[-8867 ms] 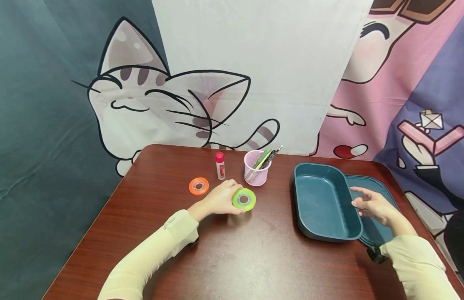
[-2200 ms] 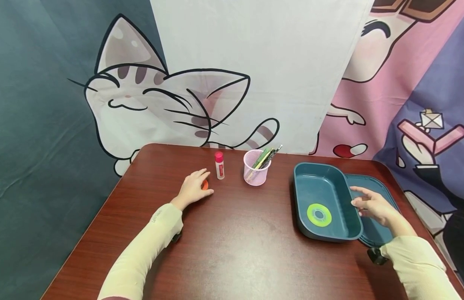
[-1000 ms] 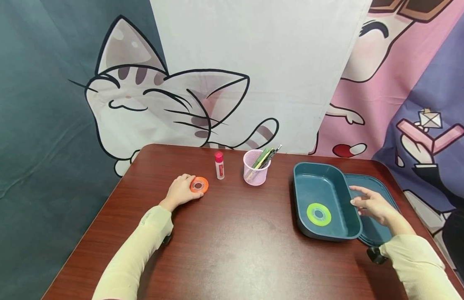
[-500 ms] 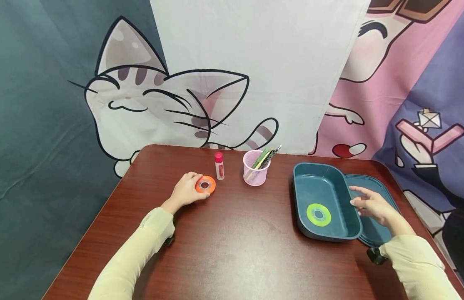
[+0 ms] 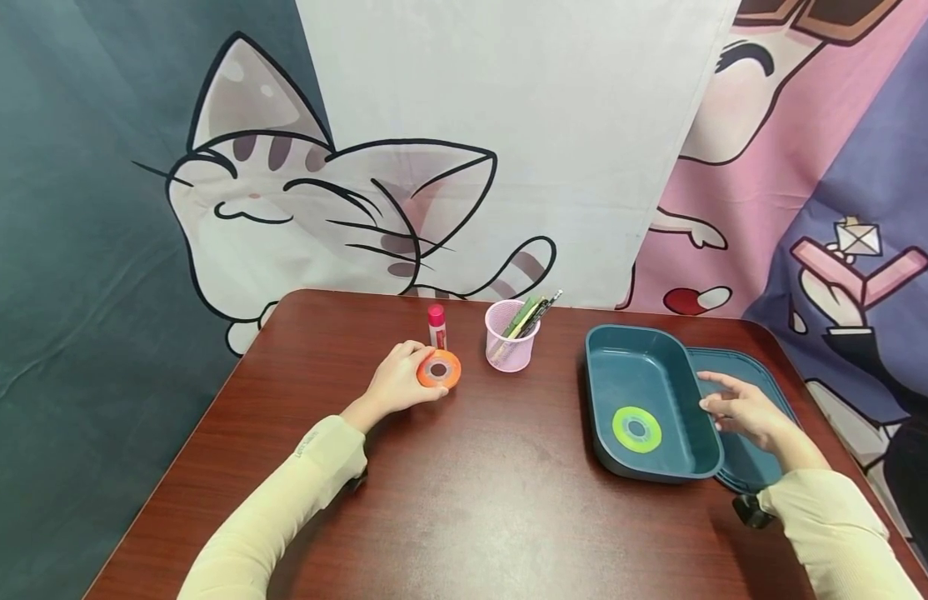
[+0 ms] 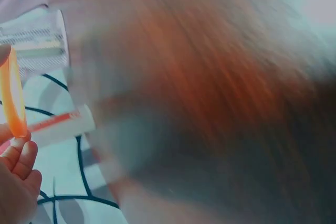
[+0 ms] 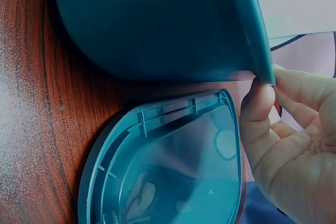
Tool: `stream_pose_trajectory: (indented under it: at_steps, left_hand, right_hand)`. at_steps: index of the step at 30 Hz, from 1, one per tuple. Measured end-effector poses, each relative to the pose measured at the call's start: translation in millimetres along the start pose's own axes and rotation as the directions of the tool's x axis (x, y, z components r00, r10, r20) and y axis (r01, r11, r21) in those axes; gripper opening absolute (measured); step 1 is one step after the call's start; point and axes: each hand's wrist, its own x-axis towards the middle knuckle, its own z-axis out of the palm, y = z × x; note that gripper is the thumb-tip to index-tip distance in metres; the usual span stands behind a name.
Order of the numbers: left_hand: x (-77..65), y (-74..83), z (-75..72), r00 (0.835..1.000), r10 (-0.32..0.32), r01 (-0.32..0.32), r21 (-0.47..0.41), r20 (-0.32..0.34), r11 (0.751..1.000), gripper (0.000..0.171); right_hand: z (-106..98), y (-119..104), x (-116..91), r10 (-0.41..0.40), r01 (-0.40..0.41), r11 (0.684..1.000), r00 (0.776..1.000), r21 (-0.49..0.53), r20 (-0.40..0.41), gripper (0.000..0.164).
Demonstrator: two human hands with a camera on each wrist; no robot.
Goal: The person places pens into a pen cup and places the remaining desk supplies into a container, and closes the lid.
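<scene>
My left hand pinches the rim of an orange roll of tape, held in front of a red-capped glue stick. In the left wrist view the tape roll shows edge-on between thumb and fingers, overlapping the glue stick. My right hand is at the near right side of a dark teal box. The right wrist view shows my thumb and finger pinching the rim of that box. A green roll of tape lies flat inside it.
A pink mesh cup with several pens stands right of the glue stick. The teal lid lies on the table beside the box, partly under my right hand. A printed cloth hangs behind the table.
The green tape roll went from my left hand into the box earlier. Since then my left hand has gripped the orange roll and carried it rightward toward the glue stick. The right hand stays put.
</scene>
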Motion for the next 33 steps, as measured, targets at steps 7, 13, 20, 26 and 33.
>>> stream_pose_trajectory:
  at_steps: [7,13,20,26,33]
  left_hand:
    - [4.5,22.9,3.3,1.000,0.010,-0.010,-0.024,0.009,1.000,0.070]
    - [8.3,45.5,8.3,0.999,0.023,-0.021,-0.069,0.023,0.997,0.069]
    - [17.0,67.0,16.4,0.997,0.075,-0.071,-0.098,0.035,0.993,0.069]
    - [26.3,82.7,22.7,0.993,0.101,-0.096,-0.080,0.056,0.992,0.069]
    - [37.8,101.9,32.7,0.989,0.108,-0.102,-0.071,0.100,0.992,0.066]
  right_hand:
    - [-0.7,0.9,0.6,0.005,-0.005,1.000,1.000,0.001,0.002,0.058]
    - [-0.4,1.0,0.5,-0.001,0.001,1.000,1.000,0.004,0.001,0.057]
    - [-0.3,0.7,-1.1,-0.015,0.015,1.000,1.000,0.015,0.007,0.055]
    - [-0.6,0.8,-1.0,0.002,-0.002,1.000,1.000,0.007,0.003,0.056]
    - [-0.6,-0.3,-0.6,-0.001,0.001,1.000,1.000,-0.004,0.005,0.057]
